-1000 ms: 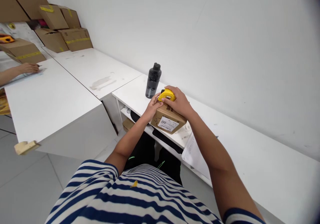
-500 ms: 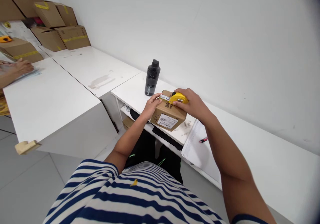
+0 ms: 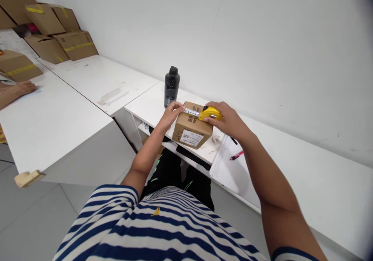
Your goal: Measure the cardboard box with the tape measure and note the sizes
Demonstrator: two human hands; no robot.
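On the white table stands a small cardboard box (image 3: 196, 126) with dark print on top and a white label (image 3: 191, 138) on its front. My right hand (image 3: 230, 120) is wrapped round a yellow tape measure (image 3: 211, 113) at the box's right top edge. Its white blade (image 3: 191, 112) runs out across the box top, with numbers showing. At the left top edge, my left hand (image 3: 170, 116) pinches the blade's end between thumb and fingers. The very tip of the blade is hidden by those fingers.
Behind the box stands a dark bottle (image 3: 171, 85). Papers (image 3: 229, 167) with a red pen (image 3: 236, 155) lie to the right. Far left, another person's hand (image 3: 25, 87) rests on a white table (image 3: 58, 117), near stacked cardboard boxes (image 3: 76, 45).
A longer stretch of blade shows between my hands now. My left hand has shifted a little left to the box's edge. The whole view has turned slightly.
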